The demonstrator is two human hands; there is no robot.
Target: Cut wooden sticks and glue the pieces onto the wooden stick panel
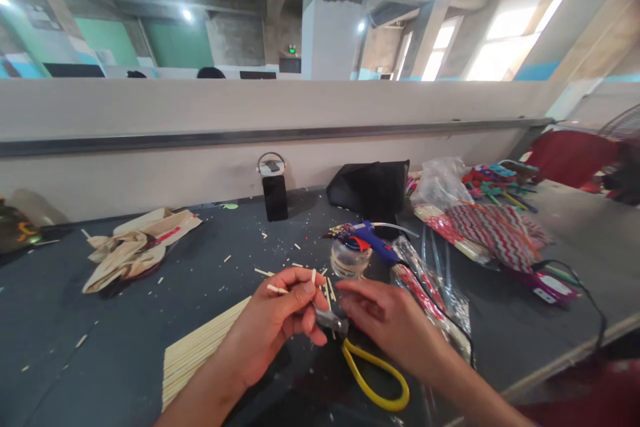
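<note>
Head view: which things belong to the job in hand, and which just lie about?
Likely in use:
thin pale sticks in the left hand
yellow-handled metal tool
blue plastic glue gun, perhaps

Likely lying about:
crumpled beige paper
red-and-white zigzag bundle

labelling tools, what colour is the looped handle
The looped handle is yellow, best seen in the head view.

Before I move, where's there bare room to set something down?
Scraps aside, dark tabletop lies bare between crumpled paper and pale sticks, and between paper and black device. Crowded: around right hand, with glue gun, clear jar, yellow handle.
</note>
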